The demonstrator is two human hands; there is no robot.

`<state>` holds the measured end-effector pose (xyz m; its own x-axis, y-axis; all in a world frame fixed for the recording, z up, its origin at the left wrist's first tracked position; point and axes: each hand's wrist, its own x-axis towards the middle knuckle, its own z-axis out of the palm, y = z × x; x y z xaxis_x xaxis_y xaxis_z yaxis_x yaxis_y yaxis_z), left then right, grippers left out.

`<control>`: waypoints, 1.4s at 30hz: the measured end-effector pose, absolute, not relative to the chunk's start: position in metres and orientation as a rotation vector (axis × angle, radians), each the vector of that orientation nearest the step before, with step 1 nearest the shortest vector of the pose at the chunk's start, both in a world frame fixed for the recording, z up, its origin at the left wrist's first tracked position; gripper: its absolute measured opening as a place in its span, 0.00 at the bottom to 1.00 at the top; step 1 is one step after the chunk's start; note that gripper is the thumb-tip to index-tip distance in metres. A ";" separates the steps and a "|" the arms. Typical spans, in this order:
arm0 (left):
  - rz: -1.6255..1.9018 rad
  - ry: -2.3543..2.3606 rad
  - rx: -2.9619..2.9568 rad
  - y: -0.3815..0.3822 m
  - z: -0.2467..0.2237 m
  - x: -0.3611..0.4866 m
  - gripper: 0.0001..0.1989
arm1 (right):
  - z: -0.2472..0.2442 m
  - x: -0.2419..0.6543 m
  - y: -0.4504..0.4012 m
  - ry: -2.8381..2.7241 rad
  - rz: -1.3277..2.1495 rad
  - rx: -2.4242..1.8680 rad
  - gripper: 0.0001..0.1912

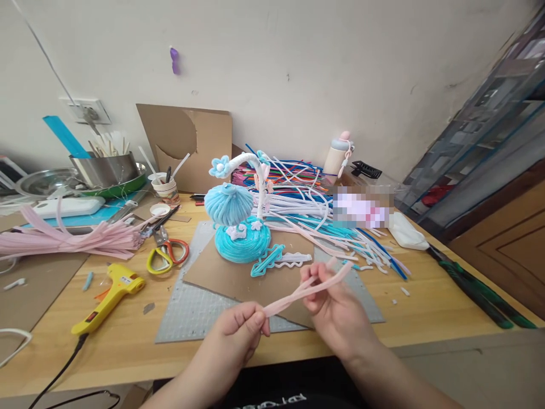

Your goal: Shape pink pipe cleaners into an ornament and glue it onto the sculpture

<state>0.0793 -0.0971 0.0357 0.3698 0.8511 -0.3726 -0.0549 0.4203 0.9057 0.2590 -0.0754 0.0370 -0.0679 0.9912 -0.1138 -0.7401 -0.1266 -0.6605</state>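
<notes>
Two pale pink pipe cleaners run between my hands above the front of the table. My left hand pinches them together at one end. Toward their other end, where the strands spread apart, my right hand has its fingers closed around them. Just beyond stands a small lamp-shaped pipe-cleaner craft with a pleated blue shade, a white arched stem with flowers, and a round turquoise base. A zigzag turquoise piece and a wavy white piece lie beside the base on brown cardboard.
A yellow glue gun and scissors lie to the left, near a pink pipe-cleaner bundle. Many coloured pipe cleaners are heaped behind the craft. Green-black long-handled shears rest at right. A bottle stands at the back.
</notes>
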 end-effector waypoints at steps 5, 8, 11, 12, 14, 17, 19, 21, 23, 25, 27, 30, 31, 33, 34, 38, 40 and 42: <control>0.739 0.967 0.986 -0.098 0.038 0.084 0.17 | 0.032 0.242 -0.089 -0.743 1.839 -0.543 0.04; 0.713 0.914 1.011 -0.100 0.038 0.085 0.16 | 0.031 0.237 -0.092 -1.005 1.766 -0.661 0.05; 0.727 0.899 1.045 -0.100 0.039 0.085 0.15 | 0.027 0.236 -0.093 -1.063 1.683 -0.762 0.06; 0.741 0.913 1.063 -0.099 0.039 0.084 0.15 | 0.025 0.236 -0.093 -1.052 1.660 -0.775 0.06; 0.768 0.981 1.108 -0.098 0.040 0.084 0.15 | 0.021 0.234 -0.095 -1.039 1.625 -0.761 0.06; 0.786 1.097 1.172 -0.097 0.042 0.083 0.15 | 0.020 0.231 -0.097 -1.063 1.560 -0.713 0.05; 0.790 1.128 1.210 -0.096 0.044 0.083 0.15 | 0.022 0.229 -0.097 -1.118 1.497 -0.715 0.06; 0.797 1.135 1.238 -0.095 0.044 0.084 0.16 | 0.025 0.229 -0.096 -1.192 1.461 -0.748 0.06; 0.815 1.133 1.272 -0.095 0.045 0.085 0.16 | 0.027 0.229 -0.094 -1.232 1.465 -0.780 0.07; 0.830 1.114 1.332 -0.096 0.043 0.087 0.16 | 0.027 0.230 -0.094 -1.216 1.472 -0.805 0.07; 0.822 1.079 1.391 -0.096 0.041 0.089 0.15 | 0.024 0.232 -0.093 -1.176 1.472 -0.832 0.08; 0.776 1.078 1.429 -0.097 0.038 0.090 0.14 | 0.020 0.233 -0.093 -1.108 1.482 -0.864 0.09; 0.768 1.092 1.437 -0.097 0.038 0.090 0.14 | 0.020 0.234 -0.093 -1.081 1.507 -0.863 0.09; 0.746 1.129 1.460 -0.097 0.038 0.090 0.14 | 0.022 0.235 -0.091 -0.996 1.567 -0.845 0.10; 0.728 1.147 1.473 -0.097 0.038 0.090 0.14 | 0.024 0.235 -0.089 -0.939 1.579 -0.838 0.10; 0.641 1.212 1.470 -0.098 0.038 0.088 0.14 | 0.039 0.245 -0.076 -0.746 1.463 -0.801 0.08; 0.613 1.215 1.436 -0.098 0.037 0.089 0.13 | 0.046 0.252 -0.070 -0.716 1.423 -0.763 0.07; 0.604 1.210 1.406 -0.099 0.037 0.089 0.13 | 0.053 0.260 -0.064 -0.706 1.400 -0.737 0.06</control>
<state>0.0890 -0.0988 0.0366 0.3411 0.9005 -0.2698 0.3255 0.1561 0.9326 0.2597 -0.0643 0.0528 0.0485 0.9988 0.0032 -0.5963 0.0315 -0.8021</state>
